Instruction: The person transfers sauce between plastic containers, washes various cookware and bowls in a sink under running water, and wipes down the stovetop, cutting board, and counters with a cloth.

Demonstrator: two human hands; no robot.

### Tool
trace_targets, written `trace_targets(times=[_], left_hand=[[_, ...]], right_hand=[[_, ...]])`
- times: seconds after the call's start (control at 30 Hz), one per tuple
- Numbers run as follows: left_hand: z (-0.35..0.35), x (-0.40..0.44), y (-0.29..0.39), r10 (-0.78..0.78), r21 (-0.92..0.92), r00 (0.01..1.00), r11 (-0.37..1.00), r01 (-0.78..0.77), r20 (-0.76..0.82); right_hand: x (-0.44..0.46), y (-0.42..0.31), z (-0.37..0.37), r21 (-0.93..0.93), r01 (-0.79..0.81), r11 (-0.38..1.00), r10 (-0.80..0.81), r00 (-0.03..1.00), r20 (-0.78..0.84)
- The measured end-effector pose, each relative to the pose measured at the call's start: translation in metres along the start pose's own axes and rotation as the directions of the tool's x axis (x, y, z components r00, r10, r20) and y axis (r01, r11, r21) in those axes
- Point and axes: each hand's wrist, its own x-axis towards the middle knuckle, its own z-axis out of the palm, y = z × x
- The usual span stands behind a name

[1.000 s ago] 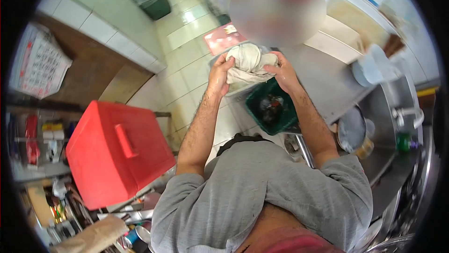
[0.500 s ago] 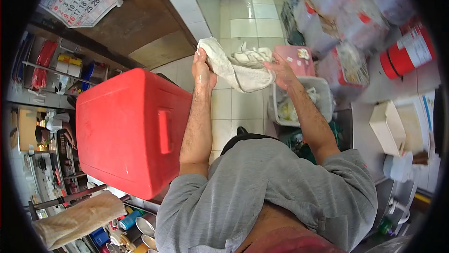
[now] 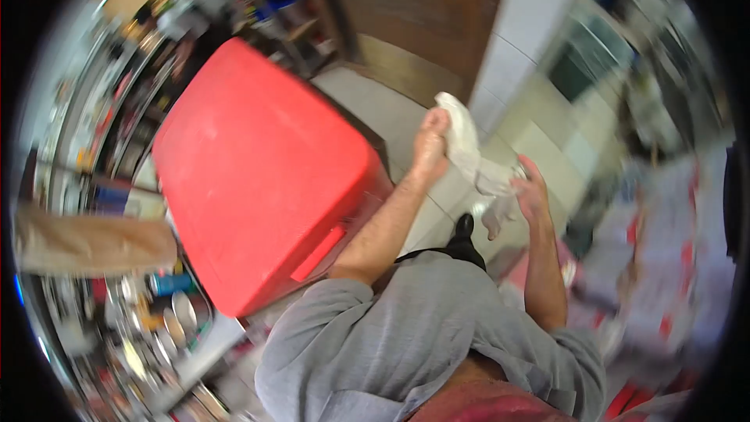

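Note:
A white cloth (image 3: 464,141) stretches between my two hands, in front of my body and above the tiled floor. My left hand (image 3: 430,145) is closed on its upper left end. On the lower right part, my right hand (image 3: 531,192) grips the cloth, with a loose end dangling beneath. The cloth looks twisted and is a little smeared by motion. Close to my left forearm stands a big red cooler box (image 3: 258,172) with a handle on its side.
A brown door (image 3: 422,8) is ahead. Left are cluttered shelves (image 3: 117,102) and a hanging tan cloth (image 3: 94,241). Blurred plastic bags with red marks (image 3: 656,250) are piled on the right. A dark green bin (image 3: 582,71) stands farther off, and pale floor tiles (image 3: 539,141) run towards it.
My body and view have turned left, so the red cooler box and door sit more centrally. Both hands still hold the cloth, which now hangs lower at the right.

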Motion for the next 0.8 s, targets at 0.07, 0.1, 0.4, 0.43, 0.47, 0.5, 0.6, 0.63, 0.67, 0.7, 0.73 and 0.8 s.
trace_targets(times=[0.07, 0.1, 0.4, 0.43, 0.47, 0.5, 0.6, 0.63, 0.67, 0.7, 0.73, 0.8], left_hand=[[0.002, 0.031, 0.009, 0.091, -0.044, 0.996, 0.995, -0.091, 0.002], [0.003, 0.045, 0.021, 0.158, -0.053, 0.986, 0.986, -0.161, -0.048], [0.014, 0.132, 0.112, 0.486, -0.03, 0.794, 0.847, -0.531, -0.366], [0.01, 0.139, 0.123, 0.559, -0.015, 0.743, 0.796, -0.605, -0.368], [0.006, 0.148, 0.134, 0.624, 0.0, 0.69, 0.741, -0.671, -0.367], [-0.001, 0.159, 0.143, 0.655, -0.006, 0.631, 0.692, -0.722, -0.415], [-0.032, 0.187, 0.174, 0.785, 0.049, 0.461, 0.525, -0.85, -0.415], [-0.044, 0.2, 0.182, 0.794, 0.071, 0.399, 0.48, -0.874, -0.458], [-0.053, 0.21, 0.194, 0.805, 0.097, 0.36, 0.453, -0.886, -0.472], [-0.064, 0.222, 0.205, 0.815, 0.121, 0.292, 0.399, -0.909, -0.501], [-0.075, 0.237, 0.217, 0.816, 0.093, 0.269, 0.364, -0.927, -0.512], [-0.087, 0.256, 0.241, 0.789, 0.074, 0.237, 0.335, -0.939, -0.567]], right_hand=[[0.03, -0.021, 0.013, -0.025, -0.132, 0.991, 0.134, 0.977, 0.165], [0.047, -0.034, 0.019, -0.053, -0.181, 0.982, 0.188, 0.957, 0.221], [0.236, -0.069, 0.099, -0.413, 0.017, 0.911, 0.237, 0.797, 0.556], [0.263, -0.062, 0.112, -0.426, 0.138, 0.894, 0.153, 0.8, 0.58], [0.291, -0.052, 0.127, -0.432, 0.255, 0.865, 0.066, 0.796, 0.602], [0.31, -0.044, 0.15, -0.327, 0.275, 0.904, -0.036, 0.811, 0.584], [0.351, -0.061, 0.209, -0.397, 0.188, 0.898, 0.112, 0.777, 0.62], [0.374, -0.059, 0.223, -0.398, 0.146, 0.906, 0.157, 0.755, 0.636], [0.386, -0.061, 0.242, -0.397, 0.172, 0.902, 0.122, 0.779, 0.614], [0.403, -0.064, 0.257, -0.438, 0.163, 0.884, 0.154, 0.785, 0.601], [0.423, -0.064, 0.273, -0.45, 0.167, 0.877, 0.152, 0.792, 0.591], [0.456, -0.063, 0.301, -0.475, 0.57, 0.67, -0.198, 0.754, 0.627]])
